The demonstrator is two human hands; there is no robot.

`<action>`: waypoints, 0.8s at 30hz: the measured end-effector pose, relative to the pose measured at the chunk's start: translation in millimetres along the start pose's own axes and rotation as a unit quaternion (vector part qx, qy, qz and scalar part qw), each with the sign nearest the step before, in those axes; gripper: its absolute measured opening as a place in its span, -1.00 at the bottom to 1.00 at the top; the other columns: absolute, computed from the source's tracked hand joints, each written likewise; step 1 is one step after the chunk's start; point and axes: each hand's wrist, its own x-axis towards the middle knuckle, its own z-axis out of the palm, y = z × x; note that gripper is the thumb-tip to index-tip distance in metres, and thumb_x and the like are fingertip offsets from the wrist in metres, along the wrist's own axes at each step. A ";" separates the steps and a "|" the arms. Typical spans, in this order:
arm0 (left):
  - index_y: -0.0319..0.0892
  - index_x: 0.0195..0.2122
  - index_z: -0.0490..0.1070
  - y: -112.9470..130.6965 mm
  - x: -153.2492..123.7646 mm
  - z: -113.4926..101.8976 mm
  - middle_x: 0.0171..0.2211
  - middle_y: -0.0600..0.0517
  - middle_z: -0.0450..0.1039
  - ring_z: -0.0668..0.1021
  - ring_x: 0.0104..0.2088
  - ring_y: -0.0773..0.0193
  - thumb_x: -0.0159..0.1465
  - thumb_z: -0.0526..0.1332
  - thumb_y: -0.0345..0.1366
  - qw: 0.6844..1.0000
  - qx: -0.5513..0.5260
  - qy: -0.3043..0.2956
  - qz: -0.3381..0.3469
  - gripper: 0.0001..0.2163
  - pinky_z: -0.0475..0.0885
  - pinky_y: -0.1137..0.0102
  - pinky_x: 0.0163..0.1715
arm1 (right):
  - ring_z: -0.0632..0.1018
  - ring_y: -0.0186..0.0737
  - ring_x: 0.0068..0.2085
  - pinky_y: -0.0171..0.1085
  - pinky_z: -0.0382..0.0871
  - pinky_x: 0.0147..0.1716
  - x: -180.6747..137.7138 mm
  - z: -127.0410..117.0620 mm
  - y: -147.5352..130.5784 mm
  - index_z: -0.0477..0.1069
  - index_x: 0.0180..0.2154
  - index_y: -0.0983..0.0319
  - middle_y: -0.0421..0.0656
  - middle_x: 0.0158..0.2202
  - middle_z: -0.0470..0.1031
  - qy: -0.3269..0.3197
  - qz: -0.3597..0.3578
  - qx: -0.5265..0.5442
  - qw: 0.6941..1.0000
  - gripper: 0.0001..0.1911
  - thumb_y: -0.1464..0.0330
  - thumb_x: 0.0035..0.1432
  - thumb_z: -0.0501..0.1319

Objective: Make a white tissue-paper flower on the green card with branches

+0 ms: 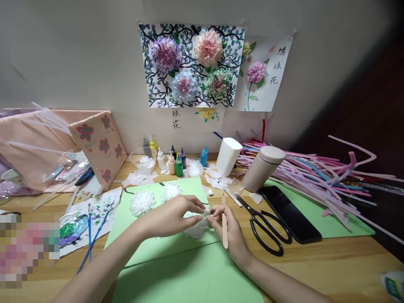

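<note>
My left hand [176, 216] reaches over a light green sheet [164, 248], its thumb and fingertips pinched around a small piece of white tissue paper [205, 212]. From the right, the thumb and fingertips of my right hand [230, 227] meet the same piece. A peach-coloured pencil [224, 229] is tucked between my right fingers, standing nearly upright. Below the fingertips more thin white paper [196, 229] lies on the green sheet. Two fluffy white paper flowers, a left one [142, 203] and a right one [171, 192], sit beyond my left hand.
Black-handled scissors [265, 225] and a phone [290, 214] lie at the right, before pink pipe cleaners [315, 168]. Small paint bottles [179, 165], a white cup [229, 156] and a beige canister [264, 168] stand behind. Paintbrushes [91, 240] rest beside a paint palette [74, 227].
</note>
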 end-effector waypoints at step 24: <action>-0.18 -0.33 0.48 -10.2 -2.2 -9.7 -0.31 0.00 0.52 0.49 -0.32 0.24 0.21 0.09 -0.28 0.976 0.055 0.136 -0.164 -0.81 0.32 0.41 -0.34 | 0.36 -0.29 -0.53 -0.30 0.21 -0.51 -12.5 -6.0 -2.6 0.34 -0.31 0.20 -0.23 -0.56 0.35 -0.115 -0.051 -0.013 0.992 -0.64 0.19 0.32 -0.13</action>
